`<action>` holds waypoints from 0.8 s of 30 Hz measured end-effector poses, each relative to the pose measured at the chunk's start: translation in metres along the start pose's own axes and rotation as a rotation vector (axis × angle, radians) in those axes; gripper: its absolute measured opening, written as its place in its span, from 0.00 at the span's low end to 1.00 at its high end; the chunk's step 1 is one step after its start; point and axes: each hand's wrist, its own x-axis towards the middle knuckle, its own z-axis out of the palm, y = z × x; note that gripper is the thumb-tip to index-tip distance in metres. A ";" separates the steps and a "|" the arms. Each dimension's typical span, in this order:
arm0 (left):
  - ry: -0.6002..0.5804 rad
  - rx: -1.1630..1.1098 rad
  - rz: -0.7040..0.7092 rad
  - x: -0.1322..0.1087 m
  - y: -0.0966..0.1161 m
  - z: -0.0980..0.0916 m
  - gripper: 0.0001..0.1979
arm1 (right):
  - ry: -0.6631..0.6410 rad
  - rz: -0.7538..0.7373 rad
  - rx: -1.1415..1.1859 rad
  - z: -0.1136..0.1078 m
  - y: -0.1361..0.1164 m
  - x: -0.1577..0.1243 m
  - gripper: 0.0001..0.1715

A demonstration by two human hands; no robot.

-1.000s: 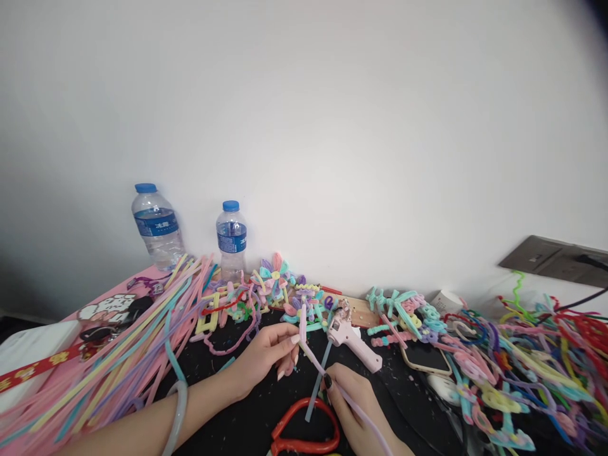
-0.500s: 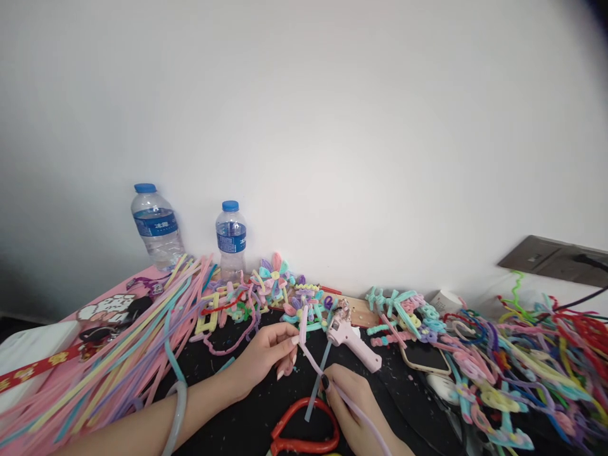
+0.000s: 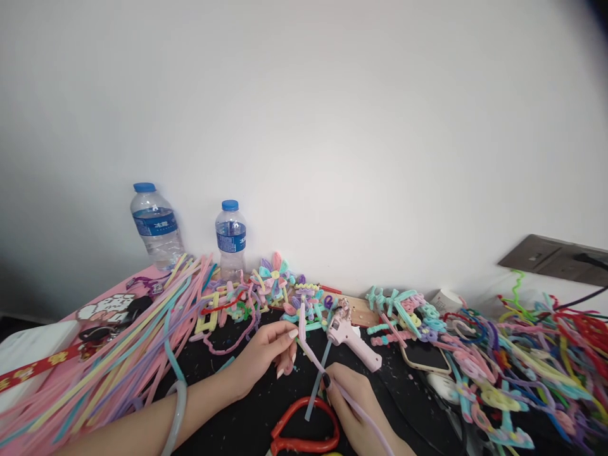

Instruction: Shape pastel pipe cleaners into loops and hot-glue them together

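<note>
A lilac pipe cleaner [image 3: 311,356] is pinched between the thumb and fingers of my right hand [image 3: 358,405]. Its far part bends upward, and its tail runs down over the hand toward the bottom edge. My left hand [image 3: 270,351] has thumb and forefinger pressed together just left of the bend; whether something small is between them I cannot make out. Behind my right hand lies a pale pink glue gun [image 3: 356,345], a translucent glue stick [image 3: 318,386] sticking out of its back. Red-handled scissors [image 3: 306,446] lie below, between my hands.
Long loose pipe cleaners [image 3: 123,367] spread at the left. Two water bottles [image 3: 231,244] stand by the wall. Finished pipe-cleaner shapes [image 3: 275,272] line the back. At the right are a phone [image 3: 427,358], a white mouse [image 3: 443,387] and a tangled colourful heap [image 3: 565,361].
My left thumb and forefinger have shifted slightly up and away from the bend in the pipe cleaner. My right hand keeps its grip almost unmoved.
</note>
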 end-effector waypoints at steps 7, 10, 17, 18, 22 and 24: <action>0.004 -0.022 0.006 0.000 -0.001 0.001 0.15 | -0.012 0.008 0.006 0.001 0.002 0.000 0.19; 0.005 -0.027 0.000 0.001 -0.001 0.001 0.15 | -0.024 0.011 0.001 0.001 0.005 0.000 0.19; -0.002 -0.017 0.000 0.001 -0.004 -0.002 0.15 | -0.047 0.005 0.016 0.000 0.005 -0.001 0.19; -0.003 -0.016 0.000 0.001 -0.004 -0.002 0.15 | -0.049 0.006 0.016 0.000 0.005 -0.001 0.19; -0.008 -0.017 0.009 0.001 -0.003 -0.002 0.15 | -0.055 0.010 0.010 0.000 0.004 0.000 0.19; -0.009 -0.011 0.009 0.001 -0.004 -0.001 0.15 | -0.056 0.012 0.005 0.000 0.004 0.000 0.18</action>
